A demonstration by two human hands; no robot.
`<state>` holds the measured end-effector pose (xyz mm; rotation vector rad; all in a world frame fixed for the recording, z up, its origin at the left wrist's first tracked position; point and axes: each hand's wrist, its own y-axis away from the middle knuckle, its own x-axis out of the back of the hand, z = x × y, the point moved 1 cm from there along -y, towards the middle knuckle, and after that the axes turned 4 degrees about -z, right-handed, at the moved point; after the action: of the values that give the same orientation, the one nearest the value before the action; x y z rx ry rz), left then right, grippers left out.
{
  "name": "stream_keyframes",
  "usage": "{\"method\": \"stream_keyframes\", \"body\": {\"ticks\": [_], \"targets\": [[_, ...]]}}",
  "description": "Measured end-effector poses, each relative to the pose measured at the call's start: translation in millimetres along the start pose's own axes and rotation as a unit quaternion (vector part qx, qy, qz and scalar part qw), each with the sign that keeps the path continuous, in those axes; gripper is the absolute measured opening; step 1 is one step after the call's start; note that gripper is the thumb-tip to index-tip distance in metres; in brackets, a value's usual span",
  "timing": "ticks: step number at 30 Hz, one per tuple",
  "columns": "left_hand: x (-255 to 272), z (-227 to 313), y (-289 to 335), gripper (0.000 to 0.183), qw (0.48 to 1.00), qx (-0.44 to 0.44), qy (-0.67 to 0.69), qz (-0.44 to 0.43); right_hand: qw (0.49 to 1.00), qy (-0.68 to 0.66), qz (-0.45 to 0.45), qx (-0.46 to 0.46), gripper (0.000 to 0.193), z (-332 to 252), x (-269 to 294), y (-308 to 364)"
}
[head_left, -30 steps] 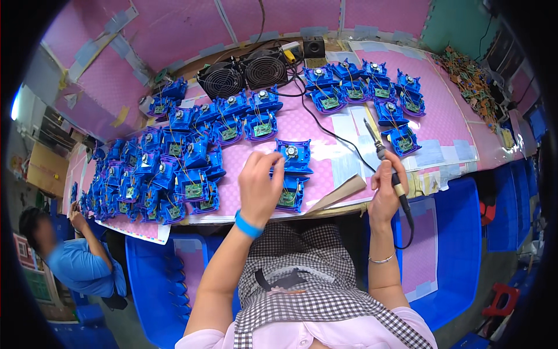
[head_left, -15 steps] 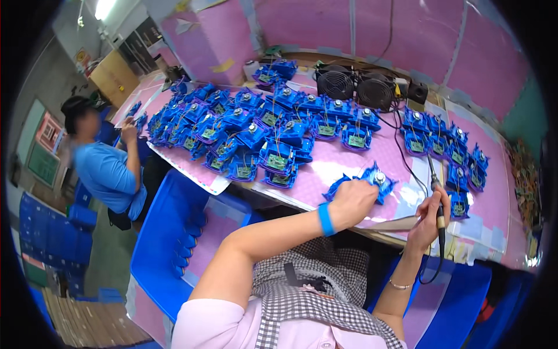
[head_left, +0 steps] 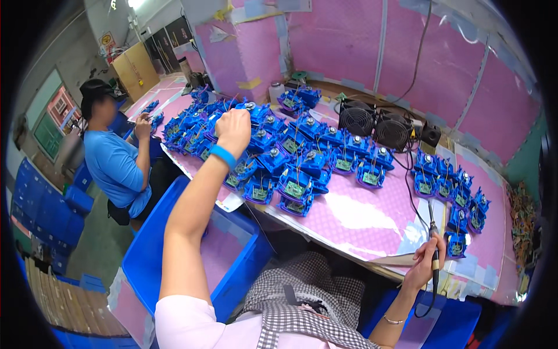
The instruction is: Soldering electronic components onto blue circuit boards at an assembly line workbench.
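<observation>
My left hand point(head_left: 234, 131), a blue band on its wrist, reaches over the crowded far-left part of the bench. Its fingers curl closed at a blue plastic housing point(head_left: 253, 108) with a round silver part on top; the fingertips are hidden behind the hand. In my right hand point(head_left: 429, 253) is a soldering iron point(head_left: 435, 266), gripped round its handle, its metal tip pointing up and away near the right-hand housings. Several more blue housings point(head_left: 293, 187) with green circuit boards and thin wires stand packed together on the pink-covered bench point(head_left: 349, 224).
Two black fans point(head_left: 356, 118) stand at the back, with a black cable point(head_left: 410, 192) running forward. A smaller cluster of housings point(head_left: 459, 200) sits at right. Blue bins point(head_left: 145, 256) flank my lap. A person in a blue shirt point(head_left: 116, 166) works at far left.
My left hand has moved from the bench's front middle to the far-left pile, and the housing there is gone from that spot. My right hand keeps the soldering iron. The view has shifted.
</observation>
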<state>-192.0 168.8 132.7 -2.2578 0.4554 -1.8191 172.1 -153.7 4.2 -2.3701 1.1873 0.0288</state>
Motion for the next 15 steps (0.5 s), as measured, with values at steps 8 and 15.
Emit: {"method": "stream_keyframes", "body": {"ticks": [8, 15], "targets": [[-69, -2, -92, 0.020, 0.998, -0.032, -0.043, -0.036, 0.999, 0.041, -0.013, -0.005, 0.017, -7, 4, 6], [-99, 27, -104, 0.019, 0.999, -0.023, 0.040, -0.025, 0.998, 0.066, 0.002, 0.003, 0.017, -20, -7, 13]]}}
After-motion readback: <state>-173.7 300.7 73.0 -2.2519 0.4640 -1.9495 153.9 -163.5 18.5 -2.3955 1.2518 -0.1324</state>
